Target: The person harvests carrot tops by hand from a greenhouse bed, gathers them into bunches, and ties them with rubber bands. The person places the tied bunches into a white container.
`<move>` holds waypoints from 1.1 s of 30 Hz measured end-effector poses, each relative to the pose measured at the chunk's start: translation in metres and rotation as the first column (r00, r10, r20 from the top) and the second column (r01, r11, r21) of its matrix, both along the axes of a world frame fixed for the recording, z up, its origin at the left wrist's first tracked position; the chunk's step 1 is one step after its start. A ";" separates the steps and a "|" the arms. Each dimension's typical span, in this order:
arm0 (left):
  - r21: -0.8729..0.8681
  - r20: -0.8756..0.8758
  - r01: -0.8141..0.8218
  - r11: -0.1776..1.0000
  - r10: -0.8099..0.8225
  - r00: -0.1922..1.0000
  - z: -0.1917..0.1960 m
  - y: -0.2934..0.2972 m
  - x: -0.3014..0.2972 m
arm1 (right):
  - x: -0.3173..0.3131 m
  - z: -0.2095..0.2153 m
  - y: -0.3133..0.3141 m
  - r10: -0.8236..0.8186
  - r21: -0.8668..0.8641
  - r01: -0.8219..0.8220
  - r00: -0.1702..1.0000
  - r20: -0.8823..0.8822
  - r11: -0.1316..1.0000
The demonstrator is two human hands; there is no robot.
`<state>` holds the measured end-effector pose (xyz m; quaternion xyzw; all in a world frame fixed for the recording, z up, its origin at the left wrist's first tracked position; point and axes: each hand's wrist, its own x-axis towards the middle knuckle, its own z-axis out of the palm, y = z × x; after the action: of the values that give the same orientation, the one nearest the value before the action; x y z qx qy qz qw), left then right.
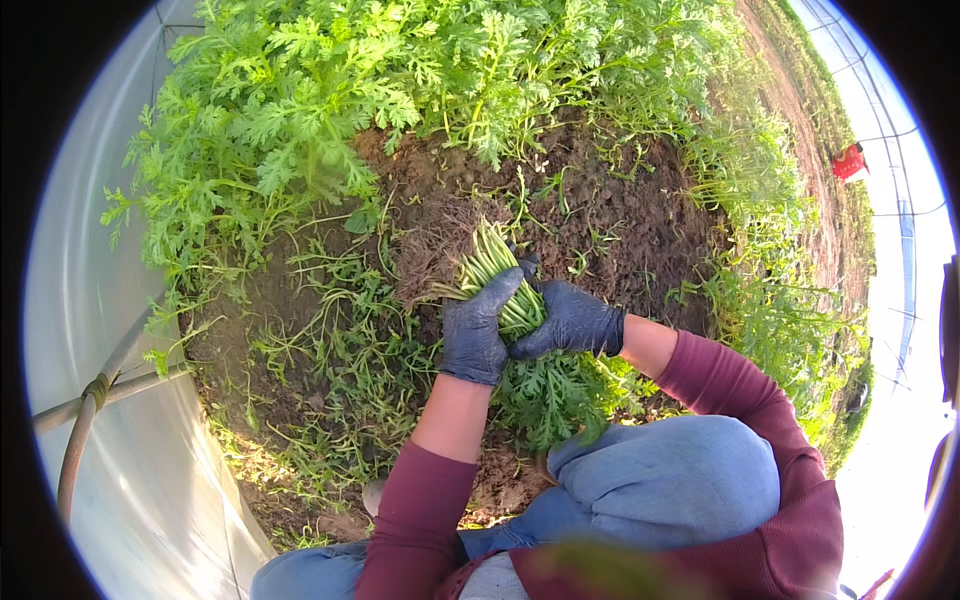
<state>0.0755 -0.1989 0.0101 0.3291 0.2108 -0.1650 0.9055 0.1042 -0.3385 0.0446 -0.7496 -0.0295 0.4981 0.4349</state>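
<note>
Gripping a bunch of cut leafy greens (500,290) with both gloved hands: left hand (475,330) wrapped tight around the pale stems, right hand (570,322) closed over it from the side. Bunch held above bare soil (620,220), leaves hanging toward the knee (670,475), beside the standing green plants (290,110).

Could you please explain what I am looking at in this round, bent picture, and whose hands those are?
There is no machine here. The picture comes from a wide fisheye camera worn on a person's head, looking down, so straight edges curve near the rim. The left hand and right hand, both in dark blue gloves, belong to the wearer, who crouches; the blue-trousered knee shows below. Together the hands grip a bunch of cut greens, pale stems pointing away, leaves hanging toward the knee. Around them lie bare brown soil, standing leafy plants and the white plastic tunnel wall with a metal pipe. A red object sits far off.
</note>
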 end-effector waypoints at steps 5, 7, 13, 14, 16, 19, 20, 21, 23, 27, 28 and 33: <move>-0.292 0.377 0.288 0.912 -0.167 0.911 0.008 0.015 0.019 | 0.010 0.021 -0.007 -0.028 0.336 0.087 0.984 -0.177 0.938; -0.365 0.346 0.293 0.883 -0.163 0.924 0.005 0.015 0.016 | 0.002 0.017 -0.001 -0.064 0.472 0.233 0.936 -0.346 0.850; -0.192 0.267 0.162 0.968 -0.108 0.958 0.008 0.038 0.030 | -0.020 -0.017 -0.013 -0.169 0.246 0.209 0.970 -0.174 0.947; -0.175 0.299 0.202 0.964 -0.144 0.943 0.013 0.048 0.033 | -0.022 -0.022 -0.018 -0.260 0.227 0.274 0.961 -0.092 0.934; -0.094 0.337 0.244 0.965 -0.199 0.920 0.023 0.066 0.041 | -0.021 -0.031 -0.031 -0.367 0.251 0.342 0.928 0.057 0.906; 0.194 0.373 0.376 0.906 -0.423 0.826 0.035 0.079 0.048 | -0.016 -0.051 -0.066 -0.653 0.199 0.622 0.721 0.231 0.757; 0.238 0.318 0.387 0.891 -0.448 0.836 0.037 0.080 0.045 | -0.014 -0.060 -0.084 -0.670 0.175 0.656 0.658 0.343 0.734; 0.281 0.260 0.393 0.875 -0.464 0.847 0.039 0.078 0.040 | -0.012 -0.070 -0.105 -0.658 0.104 0.695 0.606 0.447 0.711; 0.318 0.203 0.414 0.853 -0.488 0.849 0.040 0.074 0.035 | -0.010 -0.087 -0.156 -0.530 -0.007 0.654 0.618 0.580 0.756; 0.346 0.161 0.477 0.808 -0.552 0.818 0.034 0.059 0.032 | -0.003 -0.108 -0.267 0.354 -0.758 0.525 0.674 0.648 0.386; 0.372 0.134 0.481 0.794 -0.558 0.819 0.032 0.056 0.031 | -0.001 -0.109 -0.296 0.410 -0.786 0.567 0.674 0.614 0.245; 0.393 0.085 0.497 0.774 -0.568 0.818 0.028 0.043 0.037 | -0.011 -0.108 -0.394 -0.316 -0.855 0.487 0.851 0.419 0.180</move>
<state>0.1129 -0.1558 0.0378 0.5473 0.0430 -0.3412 0.7630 0.0928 -0.7324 -0.0631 -0.8714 0.4331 0.2290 0.0235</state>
